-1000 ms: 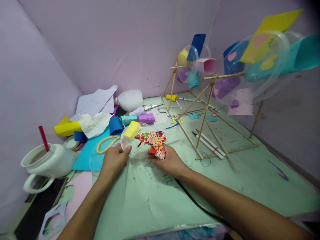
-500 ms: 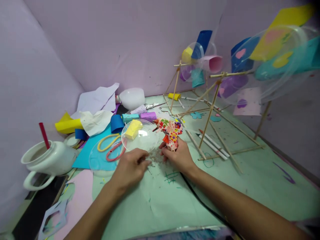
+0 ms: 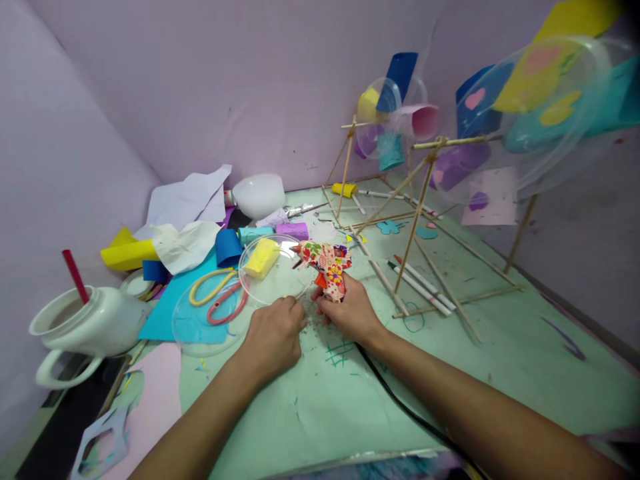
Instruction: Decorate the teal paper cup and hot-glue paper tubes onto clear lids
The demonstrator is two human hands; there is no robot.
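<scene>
My right hand [image 3: 350, 308] is wrapped around the handle of a glue gun [image 3: 327, 257] with a flowery pattern. Its nozzle points left over a clear plastic lid [image 3: 250, 293], and a black cord [image 3: 400, 400] runs from below the grip toward me. By the lid's near edge, my left hand [image 3: 277, 333] rests low over the table with its fingers curled; what they hold, if anything, is hidden. A yellow paper roll [image 3: 263, 259] lies on the lid. Purple [image 3: 293, 231] and teal [image 3: 255, 235] paper rolls lie just behind.
Scissors [image 3: 227, 307] with a yellow and a red handle lie on another clear lid at left. A white pot [image 3: 100, 320] stands far left. To the right are two stick frames [image 3: 423, 220] bearing paper-decorated wheels, and white markers [image 3: 420, 287]. A white bottle [image 3: 259, 196] lies behind.
My left hand has shifted slightly, and its fingers are curled further under, closer to the lid. The glue gun has moved a little left and down. The whole view has shifted slightly.
</scene>
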